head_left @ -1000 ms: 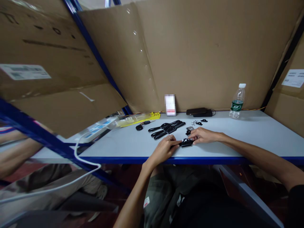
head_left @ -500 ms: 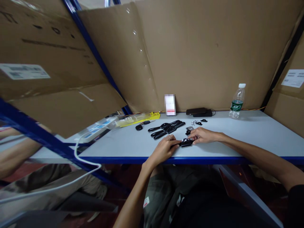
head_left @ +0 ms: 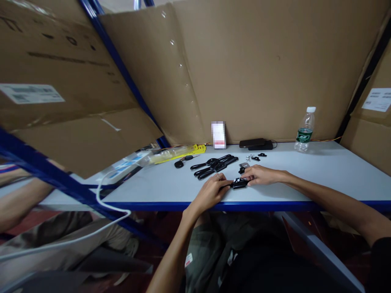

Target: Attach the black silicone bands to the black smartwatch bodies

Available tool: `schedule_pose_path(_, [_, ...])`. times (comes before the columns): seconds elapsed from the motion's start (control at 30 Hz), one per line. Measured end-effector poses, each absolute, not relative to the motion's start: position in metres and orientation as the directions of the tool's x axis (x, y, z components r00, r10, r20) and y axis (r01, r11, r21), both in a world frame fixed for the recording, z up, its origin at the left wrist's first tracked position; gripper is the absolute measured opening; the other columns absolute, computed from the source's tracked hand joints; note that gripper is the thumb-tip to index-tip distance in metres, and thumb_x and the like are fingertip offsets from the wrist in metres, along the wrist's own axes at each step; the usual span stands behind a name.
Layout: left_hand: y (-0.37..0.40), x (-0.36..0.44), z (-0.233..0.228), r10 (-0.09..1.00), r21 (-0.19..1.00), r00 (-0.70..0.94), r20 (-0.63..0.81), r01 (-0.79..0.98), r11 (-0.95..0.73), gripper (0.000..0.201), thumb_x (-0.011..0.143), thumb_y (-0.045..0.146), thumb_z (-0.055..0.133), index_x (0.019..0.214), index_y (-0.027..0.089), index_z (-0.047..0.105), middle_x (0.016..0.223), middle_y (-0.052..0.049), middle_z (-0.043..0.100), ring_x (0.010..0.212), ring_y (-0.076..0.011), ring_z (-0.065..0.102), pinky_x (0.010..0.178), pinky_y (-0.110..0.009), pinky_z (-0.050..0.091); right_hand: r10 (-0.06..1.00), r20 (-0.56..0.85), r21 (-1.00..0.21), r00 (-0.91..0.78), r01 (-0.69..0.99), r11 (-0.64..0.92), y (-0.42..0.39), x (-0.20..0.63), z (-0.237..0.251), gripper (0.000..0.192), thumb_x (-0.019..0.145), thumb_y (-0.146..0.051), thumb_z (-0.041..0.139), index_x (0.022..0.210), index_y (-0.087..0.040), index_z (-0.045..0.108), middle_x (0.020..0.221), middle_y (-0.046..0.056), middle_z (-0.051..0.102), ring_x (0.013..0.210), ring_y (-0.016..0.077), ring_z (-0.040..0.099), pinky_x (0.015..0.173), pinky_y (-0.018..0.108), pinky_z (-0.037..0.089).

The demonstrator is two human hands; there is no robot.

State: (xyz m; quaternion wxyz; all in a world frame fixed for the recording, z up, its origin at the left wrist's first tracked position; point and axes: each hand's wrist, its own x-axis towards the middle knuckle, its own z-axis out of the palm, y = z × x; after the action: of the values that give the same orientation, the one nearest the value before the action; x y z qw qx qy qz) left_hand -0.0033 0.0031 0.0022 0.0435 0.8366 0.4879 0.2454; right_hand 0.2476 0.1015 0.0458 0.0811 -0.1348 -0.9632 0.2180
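Note:
Low over the front of the table (head_left: 324, 179), a black spokeshave body (head_left: 239, 183) spans the gap between my two hands. My left hand (head_left: 212, 188) is closed on its left handle, a ring showing on one finger. At the other end, my right hand (head_left: 258, 175) has its fingers closed on the body's right side, with the thumb and index finger by its top. Just beyond the right fingers lie a metal blade (head_left: 244, 165) and a small black cap piece (head_left: 242, 170). Several more black spokeshave bodies (head_left: 215, 165) lie piled behind my left hand.
Small silver screws (head_left: 249, 158) and black caps (head_left: 255, 158) lie farther back. A screwdriver (head_left: 183, 159), yellow packaging (head_left: 180, 154), a phone (head_left: 219, 135), black devices (head_left: 255, 143) and a water bottle (head_left: 304, 130) stand or lie around. Another person's arm (head_left: 24, 199) shows at left.
Almost nothing differs. My right fingers have shifted very slightly on the spokeshave body; my left hand stays on its handle.

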Motion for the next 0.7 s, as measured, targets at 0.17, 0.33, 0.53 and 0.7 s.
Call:
schedule_pose_path(0.17, [0.0032, -0.0038, 0.0017, 0.840, 0.295, 0.407, 0.358, 0.805, -0.516, 0.035, 0.099, 0.026, 0.051, 0.128, 0.023, 0.070, 0.103, -0.009, 0.063, 0.097, -0.0229, 0.059, 0.089, -0.036, 0.048, 0.338, 0.094, -0.460, -0.936, 0.261, 0.849, 0.1021, 0.2466, 0.0435, 0.010, 0.083, -0.015, 0.068, 0.091, -0.014, 0.073, 0.079, 0.001, 0.055, 0.074, 0.0154, 0.050, 0.071, 0.031, 0.038])
schedule_pose_path(0.33, [0.0050, -0.0062, -0.0019, 0.834, 0.306, 0.397, 0.383, 0.798, -0.520, 0.034, 0.099, 0.027, 0.050, 0.127, 0.023, 0.071, 0.103, -0.009, 0.063, 0.096, -0.0222, 0.059, 0.089, -0.036, 0.049, 0.370, 0.116, -0.469, -0.922, 0.278, 0.839, 0.1021, 0.2464, 0.0407, 0.014, 0.083, -0.014, 0.070, 0.096, -0.015, 0.074, 0.081, 0.001, 0.057, 0.076, 0.0153, 0.051, 0.073, 0.030, 0.038])
schedule_pose_path(0.53, [0.0055, -0.0067, -0.0022, 0.833, 0.296, 0.406, 0.376, 0.799, -0.523, 0.035, 0.100, 0.027, 0.049, 0.127, 0.023, 0.071, 0.104, -0.009, 0.062, 0.097, -0.0225, 0.059, 0.089, -0.036, 0.048, 0.292, 0.126, -0.377, -0.948, 0.226, 0.898, 0.1013, 0.2480, 0.0414, 0.006, 0.088, -0.016, 0.065, 0.083, -0.016, 0.068, 0.079, 0.001, 0.053, 0.076, 0.0166, 0.048, 0.072, 0.030, 0.035])
schedule_pose_path(0.7, [0.0053, -0.0066, -0.0015, 0.829, 0.294, 0.410, 0.379, 0.797, -0.528, 0.035, 0.100, 0.027, 0.049, 0.128, 0.024, 0.071, 0.102, -0.009, 0.063, 0.095, -0.0217, 0.058, 0.088, -0.035, 0.048, 0.259, 0.140, -0.370, -0.956, 0.192, 0.909, 0.1012, 0.2485, 0.0418, 0.012, 0.090, -0.015, 0.063, 0.078, -0.016, 0.063, 0.078, 0.001, 0.051, 0.076, 0.0167, 0.048, 0.071, 0.030, 0.034])
